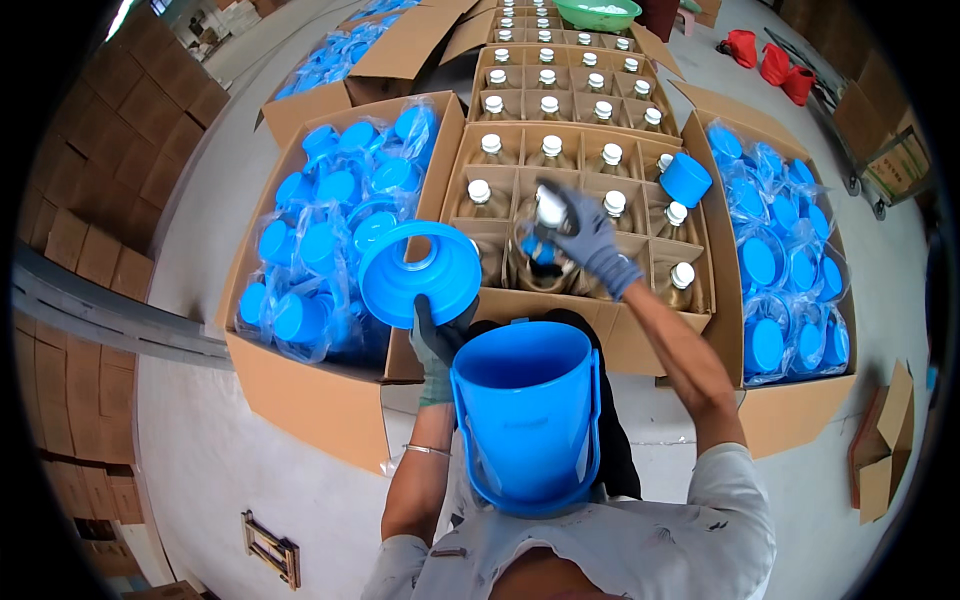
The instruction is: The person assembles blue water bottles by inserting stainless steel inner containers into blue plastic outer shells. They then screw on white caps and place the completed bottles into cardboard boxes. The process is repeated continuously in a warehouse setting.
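Observation:
My left hand (440, 338), in a grey glove, is closed on the lower rim of a blue funnel-shaped piece (455, 272) with a round hole in its middle. My right hand (590, 242), also gloved, is wrapped round the neck of a clear bottle (535, 268) with a white cap; it stands at the front of a divided carton (600, 308), and I cannot tell whether it is lifted. A blue bucket (525, 440) with a handle rests upright against my lap, open at the top. On the bottles at the carton's right lies a blue cup-shaped piece (686, 180).
Cartons of blue plastic-wrapped pieces stand at left (320, 240) and right (775, 260). Behind are more divided cartons of white-capped bottles (548, 80) and a green basin (597, 14). Stacked cardboard boxes (110, 110) line the left; a small wooden frame (270, 548) lies on the floor.

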{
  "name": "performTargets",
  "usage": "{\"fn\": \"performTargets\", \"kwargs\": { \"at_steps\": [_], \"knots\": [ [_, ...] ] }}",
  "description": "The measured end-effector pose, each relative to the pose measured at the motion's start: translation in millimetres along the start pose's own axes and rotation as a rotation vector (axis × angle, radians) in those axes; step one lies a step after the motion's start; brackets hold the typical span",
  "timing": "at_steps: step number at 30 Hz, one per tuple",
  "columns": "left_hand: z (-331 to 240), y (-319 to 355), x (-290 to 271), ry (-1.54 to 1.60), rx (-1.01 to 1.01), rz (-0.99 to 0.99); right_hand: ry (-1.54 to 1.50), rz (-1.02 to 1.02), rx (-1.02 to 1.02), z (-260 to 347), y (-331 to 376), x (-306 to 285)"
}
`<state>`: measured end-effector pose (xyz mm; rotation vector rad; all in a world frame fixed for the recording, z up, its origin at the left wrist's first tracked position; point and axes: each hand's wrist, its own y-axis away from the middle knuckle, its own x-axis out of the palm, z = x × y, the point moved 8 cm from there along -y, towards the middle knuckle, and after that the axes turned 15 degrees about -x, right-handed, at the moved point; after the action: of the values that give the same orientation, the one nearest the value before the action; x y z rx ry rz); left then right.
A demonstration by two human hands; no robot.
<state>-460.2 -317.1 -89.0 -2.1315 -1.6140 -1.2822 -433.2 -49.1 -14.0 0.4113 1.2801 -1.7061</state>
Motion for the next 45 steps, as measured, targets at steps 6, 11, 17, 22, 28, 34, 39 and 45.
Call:
{"fn": "performTargets", "kwargs": {
  "at_steps": [6, 11, 17, 22, 28, 34, 39, 45],
  "knots": [
    [-6, 2, -7, 0.076, 0.022, 0.065, -0.466, -0.626, -0.162, -10, -79, -187],
    [-29, 11, -18, 0.1, 0.014, 0.079, 0.204, -0.447, -0.512, -2, -106, -247],
    [-38, 18, -19, 0.045, 0.042, 0.038, -0.749, -0.161, 0.018, -44, -127, -162],
    [-37, 5, -15, -0.031, 0.046, 0.083, -0.76, 0.034, -0.014, -7, -105, -88],
    [-24, -22, 13, -0.268, -0.126, 0.148, -1.096, 0.13, 0.272, 37, -34, -13],
    [-7, -31, 50, -0.362, -0.232, 0.171, -0.281, -0.175, -0.093, 65, 15, -58],
    [1, -21, 60, -0.954, -0.168, 0.346, -1.162, -0.02, 0.461, 39, 24, -45],
    [11, 15, 73, -0.787, -0.464, 0.677, -1.13, 0.227, 0.381, 62, 33, -42]
  ]
}}
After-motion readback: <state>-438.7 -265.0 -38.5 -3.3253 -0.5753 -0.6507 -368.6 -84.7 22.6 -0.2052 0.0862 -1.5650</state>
